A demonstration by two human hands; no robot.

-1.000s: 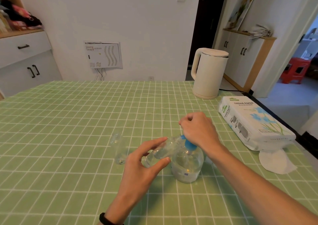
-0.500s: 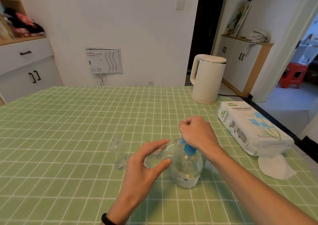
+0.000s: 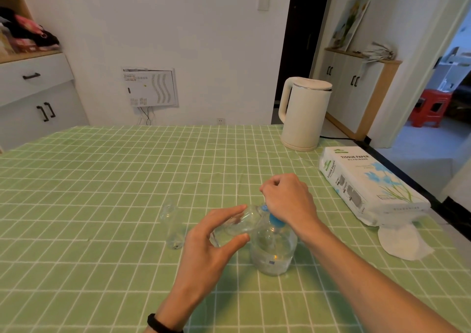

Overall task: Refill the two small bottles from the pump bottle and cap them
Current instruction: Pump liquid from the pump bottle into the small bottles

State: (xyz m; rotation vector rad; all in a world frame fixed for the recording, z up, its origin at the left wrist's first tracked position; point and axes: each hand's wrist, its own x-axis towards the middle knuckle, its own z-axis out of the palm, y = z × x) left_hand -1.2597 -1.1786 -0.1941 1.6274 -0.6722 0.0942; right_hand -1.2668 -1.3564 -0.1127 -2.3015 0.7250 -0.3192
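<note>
A clear pump bottle (image 3: 274, 252) with a blue pump head stands on the green checked tablecloth, a little liquid in its base. My right hand (image 3: 289, 200) rests closed on top of the pump head and hides most of it. My left hand (image 3: 212, 243) holds a small clear bottle (image 3: 242, 221) tilted, its mouth against the blue spout. A second small clear bottle (image 3: 173, 227) stands upright and uncapped to the left, apart from both hands. No caps are visible.
A cream electric kettle (image 3: 303, 114) stands at the table's far right, its cord running off the edge. A pack of tissue paper (image 3: 367, 184) lies along the right edge, with a loose white tissue (image 3: 402, 242) in front of it.
The hands and bottles keep their places on the table. The camera has tilted up a little, so everything sits lower in the view.
</note>
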